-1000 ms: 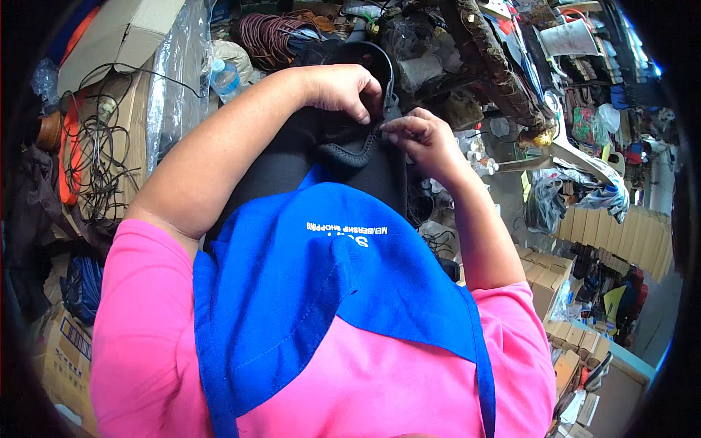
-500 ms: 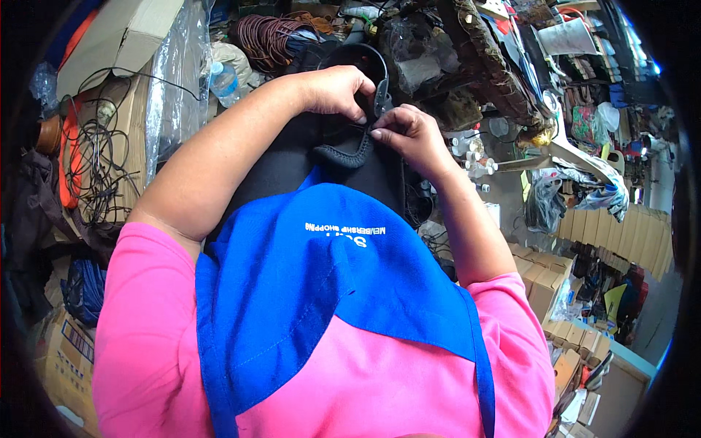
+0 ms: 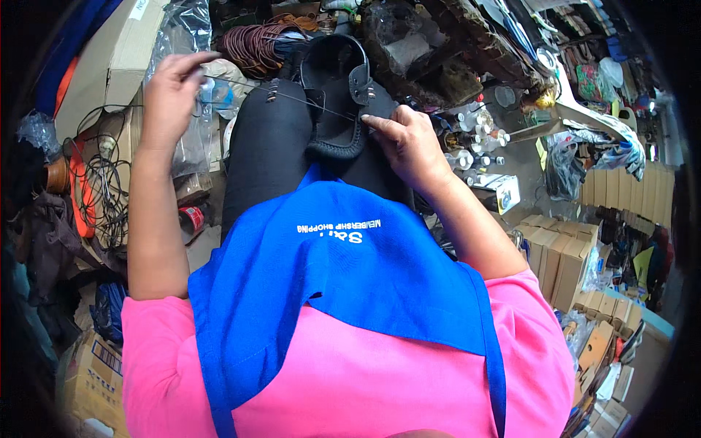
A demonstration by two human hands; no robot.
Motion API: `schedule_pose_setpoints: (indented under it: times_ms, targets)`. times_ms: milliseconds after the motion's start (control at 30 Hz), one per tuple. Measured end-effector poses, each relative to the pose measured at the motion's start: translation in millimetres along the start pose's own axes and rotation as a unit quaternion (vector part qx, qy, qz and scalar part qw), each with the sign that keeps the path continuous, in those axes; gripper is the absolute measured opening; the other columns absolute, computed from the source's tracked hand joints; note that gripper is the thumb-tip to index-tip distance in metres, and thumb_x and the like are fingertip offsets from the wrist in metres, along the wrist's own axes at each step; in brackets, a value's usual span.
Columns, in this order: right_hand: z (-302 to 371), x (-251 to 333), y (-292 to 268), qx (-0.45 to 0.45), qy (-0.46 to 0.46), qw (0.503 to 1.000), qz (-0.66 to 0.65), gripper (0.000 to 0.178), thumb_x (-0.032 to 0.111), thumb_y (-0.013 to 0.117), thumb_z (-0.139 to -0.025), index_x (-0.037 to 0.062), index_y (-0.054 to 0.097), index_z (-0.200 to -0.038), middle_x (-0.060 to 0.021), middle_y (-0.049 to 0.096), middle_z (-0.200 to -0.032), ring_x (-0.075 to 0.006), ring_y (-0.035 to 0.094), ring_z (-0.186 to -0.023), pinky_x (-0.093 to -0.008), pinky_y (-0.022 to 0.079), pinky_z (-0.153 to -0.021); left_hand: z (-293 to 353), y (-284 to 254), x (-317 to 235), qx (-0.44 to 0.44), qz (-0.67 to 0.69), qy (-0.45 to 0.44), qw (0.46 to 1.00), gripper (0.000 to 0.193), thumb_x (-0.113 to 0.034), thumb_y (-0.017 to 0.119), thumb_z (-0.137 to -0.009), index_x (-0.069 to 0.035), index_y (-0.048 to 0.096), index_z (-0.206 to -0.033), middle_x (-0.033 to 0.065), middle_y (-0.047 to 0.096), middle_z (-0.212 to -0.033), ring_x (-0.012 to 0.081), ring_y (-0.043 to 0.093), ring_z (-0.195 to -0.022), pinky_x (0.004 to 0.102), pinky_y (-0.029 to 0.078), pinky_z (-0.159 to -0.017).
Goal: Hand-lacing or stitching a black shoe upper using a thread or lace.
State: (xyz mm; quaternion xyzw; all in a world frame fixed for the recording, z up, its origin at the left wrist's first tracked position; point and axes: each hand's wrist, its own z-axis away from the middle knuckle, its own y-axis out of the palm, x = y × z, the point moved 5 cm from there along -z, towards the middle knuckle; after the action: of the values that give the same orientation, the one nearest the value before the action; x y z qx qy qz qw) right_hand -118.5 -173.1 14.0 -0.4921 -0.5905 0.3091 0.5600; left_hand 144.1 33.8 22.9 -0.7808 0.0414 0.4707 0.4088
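Note:
A black leather shoe (image 3: 335, 148) with a stitched edge and a strap loop at its far end rests between my thighs. My right hand (image 3: 410, 142) is closed in a pinch at the shoe's right edge, thumb and forefinger touching it. Out to the left and raised, my left hand (image 3: 169, 98) is slightly blurred, its fingers drawn together on a thread. That dark thread (image 3: 292, 95) runs taut across my left thigh to the shoe's edge by my right fingertips. Whether a needle is in the left fingers, I cannot make out.
Coiled brown cord (image 3: 252, 45) lies beyond my knees. Small bottles (image 3: 475, 139) stand on the right, near stacked cardboard boxes (image 3: 558, 255). Tangled black cable (image 3: 102, 175) and a large carton (image 3: 128, 44) crowd the left. A red-labelled bottle (image 3: 191, 219) lies beside my left thigh.
My left hand has swung from the shoe out to the left, drawing the thread straight. My right hand stays at the shoe's edge. More of the shoe now shows.

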Motion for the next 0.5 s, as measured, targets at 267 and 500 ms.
schedule_pose_setpoints:
  times_ms: [267,500]
  targets:
    - [12,16,12,-0.02,-0.012,0.991,0.132,0.032,0.01,0.052,-0.081,0.0141,0.064,-0.111,-0.0066,0.051,-0.078,-0.0232,0.055,-0.084,-0.0409,0.038,-0.086,49,70,-65,0.101,-0.033,0.099,0.989,0.018,0.002,0.065,-0.074,-0.007,0.068,-0.089,0.0075,0.062,-0.086,0.0227,0.06,-0.083,0.032,0.046,-0.075]
    - [5,-16,10,0.041,0.082,0.991,-0.096,0.033,0.006,0.063,-0.077,0.0207,0.069,-0.106,-0.006,0.053,-0.079,-0.0231,0.055,-0.079,-0.0374,0.042,-0.08,46,113,-82,0.01,-0.173,0.239,0.956,0.013,-0.008,0.067,-0.073,-0.013,0.069,-0.085,0.0037,0.054,-0.075,0.0236,0.054,-0.082,0.0367,0.041,-0.074]
